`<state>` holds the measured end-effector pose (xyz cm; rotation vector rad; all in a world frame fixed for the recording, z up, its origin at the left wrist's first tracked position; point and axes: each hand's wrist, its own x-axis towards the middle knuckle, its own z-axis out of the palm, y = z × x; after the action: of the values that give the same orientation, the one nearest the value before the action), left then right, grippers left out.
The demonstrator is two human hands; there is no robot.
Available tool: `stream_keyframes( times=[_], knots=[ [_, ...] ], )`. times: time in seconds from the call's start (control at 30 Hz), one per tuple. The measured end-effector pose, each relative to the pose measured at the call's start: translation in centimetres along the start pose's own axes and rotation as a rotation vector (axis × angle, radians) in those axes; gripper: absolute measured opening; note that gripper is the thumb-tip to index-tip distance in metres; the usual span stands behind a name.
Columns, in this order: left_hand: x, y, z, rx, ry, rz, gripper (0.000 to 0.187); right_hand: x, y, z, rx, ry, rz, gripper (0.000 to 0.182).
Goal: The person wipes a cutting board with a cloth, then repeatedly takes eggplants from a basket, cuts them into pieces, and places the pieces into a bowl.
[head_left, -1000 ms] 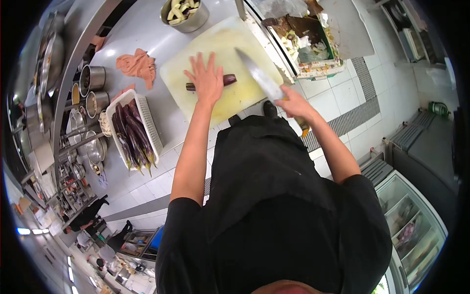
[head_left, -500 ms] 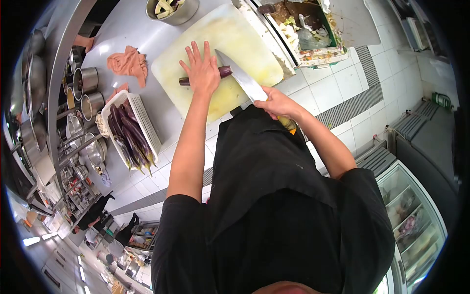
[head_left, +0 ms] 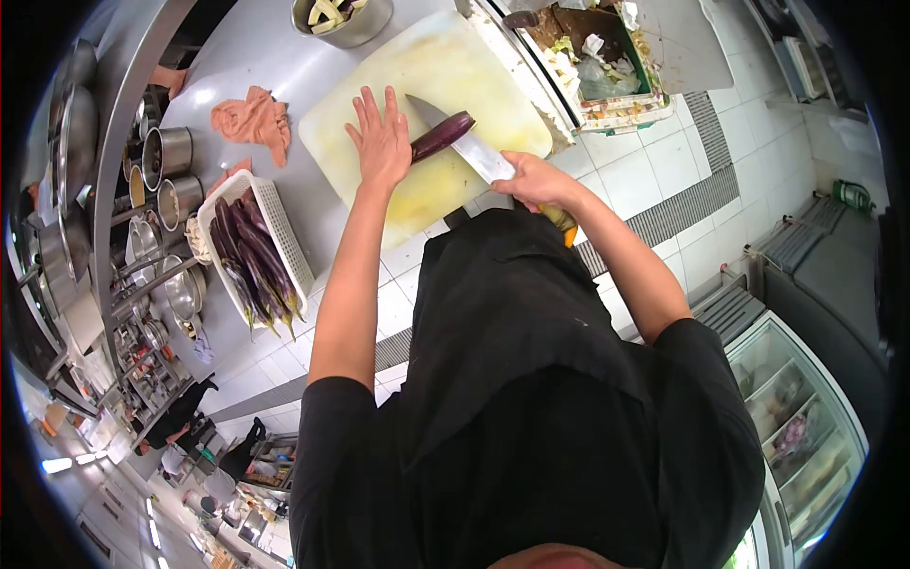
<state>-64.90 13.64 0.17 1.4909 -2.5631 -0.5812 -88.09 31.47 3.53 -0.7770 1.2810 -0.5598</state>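
Note:
A purple eggplant piece point(head_left: 438, 140) lies on the white, yellow-stained cutting board point(head_left: 450, 62). Flat beside its left end is my left hand point(head_left: 382, 144), fingers stretched out and holding nothing. My right hand point(head_left: 533, 180) is wrapped round the yellowish handle of a large kitchen knife point(head_left: 486, 159). Its broad blade slants up and left across the board, passing beneath the eggplant in this view, with the tip showing beyond it.
Whole eggplants point(head_left: 248, 251) fill a white plastic basket point(head_left: 297, 248) at left, near a pink cloth point(head_left: 251, 125). A metal bowl point(head_left: 368, 26) of cut pieces stands at the top. A scrap bin point(head_left: 654, 100) adjoins the board's right side. Pots point(head_left: 171, 152) line the left shelf.
My left hand has slid left off the eggplant, uncovering more of it. The eggplant has shifted up and right, and the knife blade now lies more to the left, under it in view.

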Motion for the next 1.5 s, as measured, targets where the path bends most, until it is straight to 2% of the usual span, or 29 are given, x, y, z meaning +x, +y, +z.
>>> stream_keyframes(
  times=[0.03, 0.17, 0.4, 0.57, 0.67, 0.73, 0.77, 0.8, 0.83, 0.87, 0.9, 0.93, 0.97, 1.0, 1.07, 1.23, 1.33, 1.4, 1.43, 1.47, 1.5],
  knots=[
    [-0.1, -0.6, 0.8, 0.14, -0.003, 0.025, 0.062, 0.2, 0.1, 0.5, -0.028, 0.022, 0.014, 0.051],
    [-0.4, -0.1, 1.2, 0.095, 0.009, -0.021, 0.061, 1.2, 1.2, 3.7, 0.13, 0.081, -0.03, 0.042],
    [0.1, -0.3, 1.6, 0.053, 0.065, -0.032, 0.061, 2.2, 1.5, 6.2, 0.163, 0.083, -0.017, 0.043],
    [0.3, -0.3, 1.9, 0.055, 0.151, -0.024, 0.059, 3.4, 1.0, 9.7, 0.071, -0.026, -0.037, 0.041],
    [0.6, 0.0, 0.8, 0.18, 0.168, 0.103, 0.063, 3.9, 1.5, 9.0, 0.046, -0.033, -0.06, 0.037],
    [0.4, 2.9, -1.5, -0.039, -0.296, 0.311, 0.08, 3.5, 0.0, 8.0, 0.006, -0.018, -0.059, 0.034],
    [0.2, 3.8, -1.3, -0.019, -0.191, 0.334, 0.093, 2.6, -1.1, 7.6, -0.151, 0.031, -0.06, 0.033],
    [0.2, 4.3, -1.2, -0.024, -0.183, 0.329, 0.093, 1.7, -2.6, 7.4, -0.31, 0.076, -0.062, 0.031],
    [0.6, 4.6, -1.6, -0.131, -0.082, 0.252, 0.089, 1.1, -3.8, 7.0, -0.473, 0.072, -0.042, 0.035],
    [1.0, 4.8, -2.1, -0.236, 0.023, 0.177, 0.085, 0.7, -4.1, 7.0, -0.489, 0.073, -0.049, 0.035],
    [0.9, 5.0, -3.5, -0.358, 0.162, 0.217, 0.072, 0.2, -4.4, 7.1, -0.816, 0.233, -0.102, 0.034],
    [0.4, 5.9, -6.1, -0.464, 0.088, 0.03, 0.052, -0.6, -5.2, 7.4, -1.138, 0.398, -0.153, 0.034],
    [-0.1, 5.6, -6.9, -0.795, 0.059, -0.021, 0.046, -1.3, -6.0, 7.5, -1.23, 0.445, -0.119, 0.027],
    [-0.3, 5.2, -7.3, -1.127, 0.026, -0.074, 0.04, -1.4, -6.4, 7.8, -1.238, 0.446, -0.123, 0.027],
    [-0.9, 4.5, -6.8, -1.18, 0.057, -0.089, 0.036, -1.3, -7.2, 8.2, -1.37, 0.479, -0.055, 0.02],
    [-1.5, 2.9, -6.2, -1.316, 0.146, -0.09, 0.032, 0.5, -5.2, 8.4, -1.444, 0.494, -0.076, 0.021],
    [-1.5, 2.1, -6.4, -1.31, 0.062, -0.091, 0.043, 3.0, -2.3, 6.6, -1.422, 0.489, -0.108, 0.021],
    [-1.1, 0.9, -6.3, -1.377, 0.26, -0.124, 0.057, 4.5, -2.4, 4.0, -1.406, 0.49, -0.177, 0.023],
    [-1.3, -1.1, -5.5, -1.392, 0.308, -0.134, 0.074, 4.7, -2.5, 3.2, -1.355, 0.45, -0.177, 0.025],
    [-2.0, -3.3, -4.4, -1.389, 0.316, -0.145, 0.074, 4.7, -2.2, 2.7, -1.298, 0.407, -0.17, 0.027],
    [-2.6, -5.9, -2.7, -1.14, 0.404, -0.24, 0.076, 4.0, -3.2, 2.1, -1.213, 0.33, -0.136, 0.032]
  ],
)
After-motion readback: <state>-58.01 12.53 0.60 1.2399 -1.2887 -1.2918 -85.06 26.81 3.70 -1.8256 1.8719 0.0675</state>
